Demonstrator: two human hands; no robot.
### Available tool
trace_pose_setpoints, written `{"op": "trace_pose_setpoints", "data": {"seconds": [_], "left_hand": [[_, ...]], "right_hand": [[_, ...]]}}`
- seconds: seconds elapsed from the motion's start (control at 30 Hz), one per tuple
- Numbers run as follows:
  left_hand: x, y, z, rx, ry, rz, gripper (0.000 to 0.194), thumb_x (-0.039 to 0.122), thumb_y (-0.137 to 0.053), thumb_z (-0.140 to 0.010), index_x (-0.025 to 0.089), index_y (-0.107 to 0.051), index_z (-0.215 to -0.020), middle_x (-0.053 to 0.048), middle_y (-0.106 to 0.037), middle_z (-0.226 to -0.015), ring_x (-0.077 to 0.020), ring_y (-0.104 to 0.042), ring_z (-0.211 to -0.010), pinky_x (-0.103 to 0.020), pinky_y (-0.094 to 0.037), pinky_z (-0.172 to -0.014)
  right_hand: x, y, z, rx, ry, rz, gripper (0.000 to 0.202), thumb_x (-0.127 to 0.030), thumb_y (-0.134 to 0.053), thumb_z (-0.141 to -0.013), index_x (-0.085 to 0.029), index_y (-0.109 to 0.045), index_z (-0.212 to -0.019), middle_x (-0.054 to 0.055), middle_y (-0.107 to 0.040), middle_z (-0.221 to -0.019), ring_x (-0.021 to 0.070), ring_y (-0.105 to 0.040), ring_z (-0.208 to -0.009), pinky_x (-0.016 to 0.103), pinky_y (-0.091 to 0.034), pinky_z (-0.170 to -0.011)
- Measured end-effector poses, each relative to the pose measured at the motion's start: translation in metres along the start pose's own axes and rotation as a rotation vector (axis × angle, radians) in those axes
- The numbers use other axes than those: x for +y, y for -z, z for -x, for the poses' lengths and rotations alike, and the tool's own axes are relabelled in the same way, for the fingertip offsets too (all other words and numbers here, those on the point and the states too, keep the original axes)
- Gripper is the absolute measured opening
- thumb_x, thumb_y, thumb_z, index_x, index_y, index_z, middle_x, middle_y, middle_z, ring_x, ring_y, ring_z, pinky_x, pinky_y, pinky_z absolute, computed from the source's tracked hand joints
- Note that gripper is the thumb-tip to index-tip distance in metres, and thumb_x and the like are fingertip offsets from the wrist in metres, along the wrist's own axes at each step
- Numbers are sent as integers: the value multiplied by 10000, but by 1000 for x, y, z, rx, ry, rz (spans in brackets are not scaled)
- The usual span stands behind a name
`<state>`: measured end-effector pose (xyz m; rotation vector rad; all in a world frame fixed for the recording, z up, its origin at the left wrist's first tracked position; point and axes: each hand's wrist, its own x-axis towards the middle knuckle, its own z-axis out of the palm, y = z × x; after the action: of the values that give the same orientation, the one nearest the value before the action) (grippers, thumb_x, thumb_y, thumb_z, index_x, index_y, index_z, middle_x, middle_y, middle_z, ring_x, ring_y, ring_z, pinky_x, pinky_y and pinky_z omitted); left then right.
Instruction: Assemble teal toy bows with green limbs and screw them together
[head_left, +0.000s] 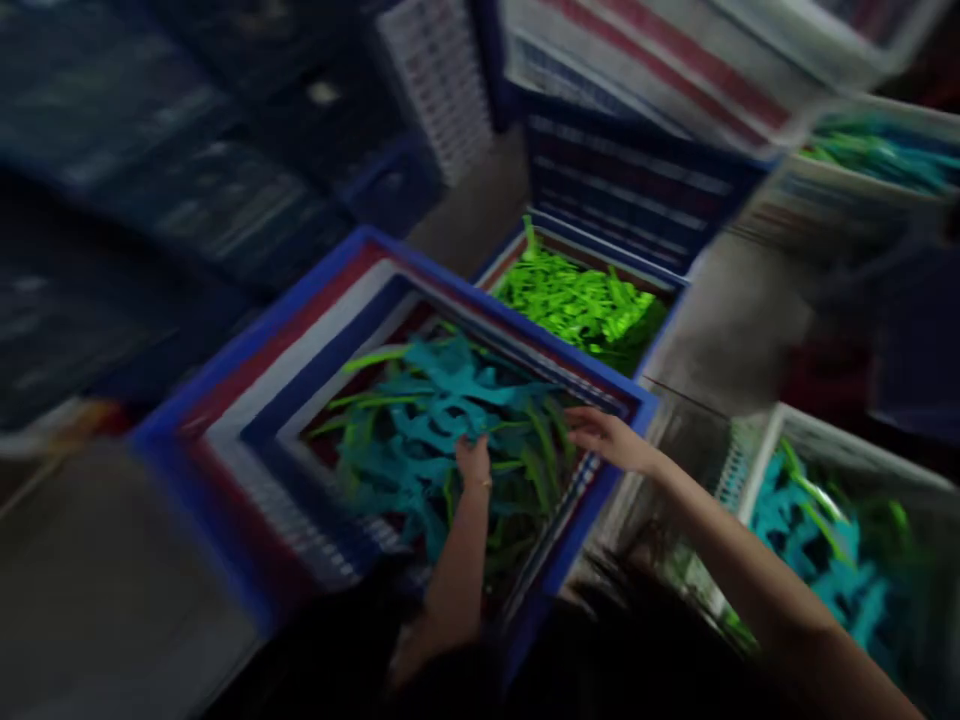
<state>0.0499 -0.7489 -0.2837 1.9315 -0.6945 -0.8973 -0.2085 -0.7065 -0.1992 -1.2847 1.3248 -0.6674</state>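
A large crate [247, 400] with blue, red and white sides stands before me, holding a tangle of flat teal pieces [427, 430] and thin green strips [551, 430]. My left hand [473, 463] reaches down into it, its thumb and fingers closed around a teal piece in the middle of the pile. Their tips are blurred. Over the crate's right side is my right hand [604, 437], fingers stretched toward the green strips and holding nothing I can see.
Behind the crate sits another crate of bright green pieces [574, 305], with a dark blue slatted crate [637, 195] beyond. White crates [855, 430] of teal and green pieces stand at right. Dark stacked crates [202, 150] fill the left. Much is motion-blurred.
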Motion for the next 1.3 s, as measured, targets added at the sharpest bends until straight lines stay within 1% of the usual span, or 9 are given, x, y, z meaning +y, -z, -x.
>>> {"op": "trace_pose_setpoints", "data": {"seconds": [0.17,0.3,0.37,0.5,0.67,0.77,0.87,1.07,1.3], "left_hand": [[26,-40,100,-101,-324,-215,438,199,-625,-795,110,-490,-1201,-137,-522,-1266,-257,-484,-1226,-454,-392,-1062],[30,-111,207,-388,-822,-187,460,310,-664,-735,143,-502,-1131,-144,-514,-1283,-258,-513,-1213,-414,-467,-989],[8,-157,269,-600,-912,-168,427,366,-661,-740,159,-520,-1086,-130,-551,-1219,-250,-560,-1142,-413,-492,-950],[-88,-256,384,-994,-589,-378,317,356,-623,-772,179,-556,-1026,-99,-614,-1075,-215,-604,-1035,-383,-507,-919],[-254,-356,474,-1188,-397,-718,202,254,-638,-822,147,-603,-990,-82,-656,-1022,-173,-648,-919,-344,-535,-856],[-341,-398,494,-1178,-310,-944,258,313,-604,-884,132,-602,-1068,-78,-637,-1069,-182,-630,-940,-388,-538,-843],[-404,-430,494,-1104,-260,-1114,324,348,-587,-898,162,-575,-1164,-85,-598,-1165,-205,-604,-1024,-402,-529,-863],[-474,-468,483,-869,-209,-1335,382,341,-617,-878,172,-549,-1213,-94,-571,-1211,-231,-584,-1084,-411,-516,-888],[-489,-477,476,-789,-170,-1362,400,352,-591,-893,157,-535,-1238,-108,-541,-1269,-249,-558,-1122,-466,-493,-930]], "right_hand": [[95,75,172,477,-120,-305,503,-506,-621,-811,-203,-581,-1212,63,-672,-1136,174,-635,-1019,328,-513,-908],[215,103,290,873,-465,-385,374,-418,-523,-890,-177,-586,-1169,83,-658,-1132,188,-623,-1037,371,-488,-950],[275,103,335,955,-649,-390,320,-353,-494,-920,-148,-586,-1148,102,-654,-1104,197,-622,-1017,405,-479,-957],[386,95,390,894,-876,-395,278,-329,-549,-923,-131,-593,-1113,76,-638,-1075,179,-619,-982,410,-503,-906],[523,101,399,714,-1024,-394,304,-355,-575,-910,-141,-592,-1125,74,-613,-1119,182,-607,-990,403,-521,-870],[600,117,385,687,-1064,-390,337,-365,-569,-912,-147,-574,-1168,84,-595,-1166,195,-596,-1025,418,-515,-885],[665,138,359,723,-1068,-379,364,-384,-552,-919,-158,-559,-1203,94,-573,-1219,212,-574,-1082,445,-489,-930],[738,157,297,746,-1013,-456,591,-522,-581,-860,-123,-485,-1285,155,-543,-1293,268,-532,-1187,456,-421,-1005],[760,144,288,758,-1009,-649,963,-686,-693,-653,-46,-407,-1313,244,-536,-1276,353,-538,-1179,447,-428,-979]]}}
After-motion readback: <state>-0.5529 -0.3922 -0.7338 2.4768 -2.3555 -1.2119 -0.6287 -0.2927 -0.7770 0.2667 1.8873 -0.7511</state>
